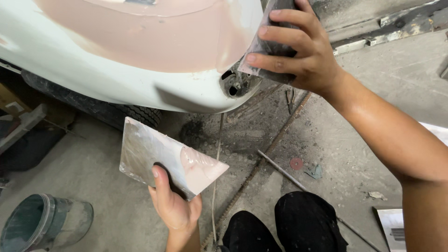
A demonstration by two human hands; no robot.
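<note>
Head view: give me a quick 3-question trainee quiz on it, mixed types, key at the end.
1. True or false: the right hand presses a flat spreader against the white car body.
2. What does the left hand hold?
A. a metal board smeared with pink filler
B. a spray can
C. a wrench
3. Fill in: the plastic bucket stands on the concrete floor at the lower ____ of the picture.

Key:
1. True; the spreader sits at the edge of the pink filler patch.
2. A, the metal board.
3. left
</note>
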